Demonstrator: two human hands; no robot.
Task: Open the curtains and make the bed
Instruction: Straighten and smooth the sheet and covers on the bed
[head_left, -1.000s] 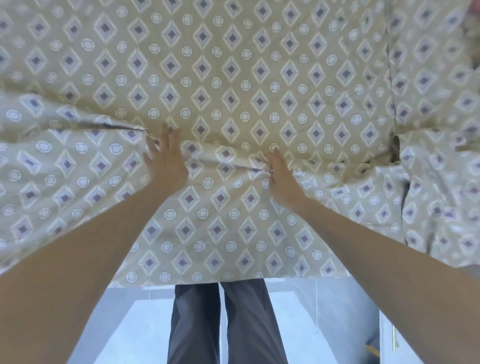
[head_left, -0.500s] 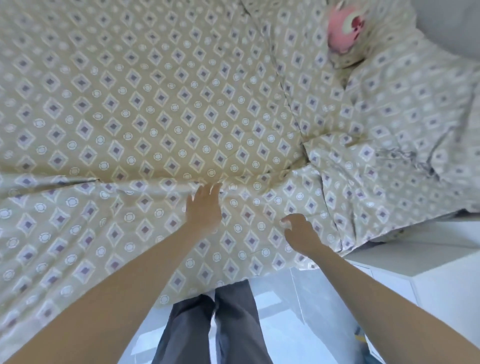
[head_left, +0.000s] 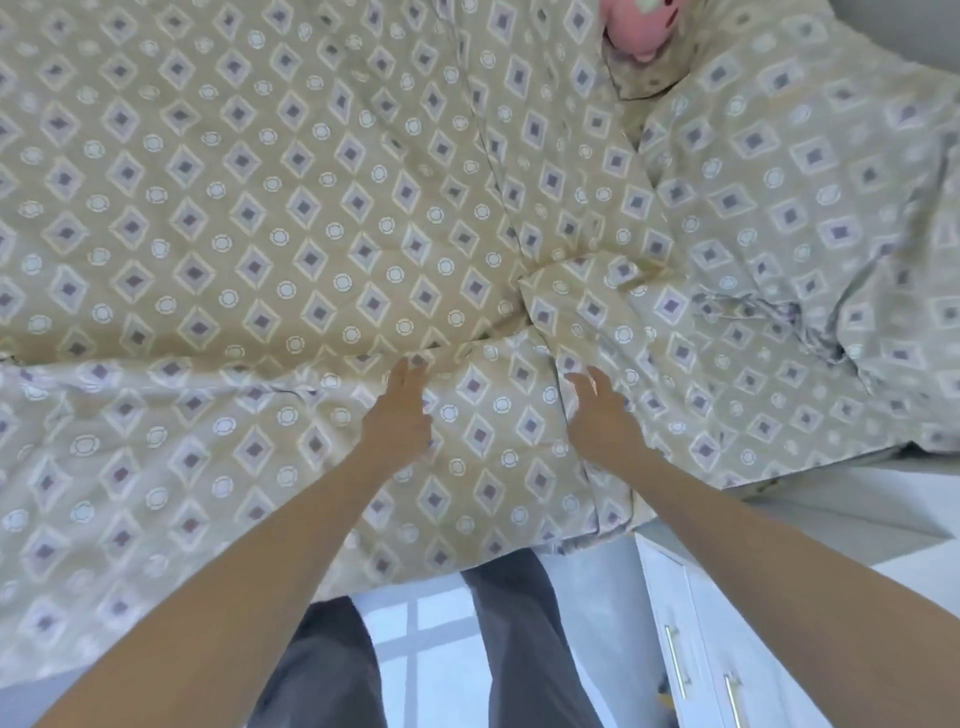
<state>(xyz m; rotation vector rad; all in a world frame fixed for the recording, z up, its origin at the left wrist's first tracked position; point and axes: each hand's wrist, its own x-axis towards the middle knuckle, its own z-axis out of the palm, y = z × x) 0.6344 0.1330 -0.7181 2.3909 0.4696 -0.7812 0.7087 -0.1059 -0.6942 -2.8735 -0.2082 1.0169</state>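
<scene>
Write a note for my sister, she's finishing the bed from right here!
Left hand: open, fingers flat on the duvet near its edge fold.
Right hand: open, fingers spread on the duvet beside a crease.
Duvet is spread over most of the bed; it hangs over the near side. Pillow is rumpled at right, with a pink plush toy at the top.
Left: smooth the folds, straighten the pillow. Curtains aren't in view.

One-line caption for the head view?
Both hands, left and right, flat on the patterned bedcover, smoothing it.
</scene>
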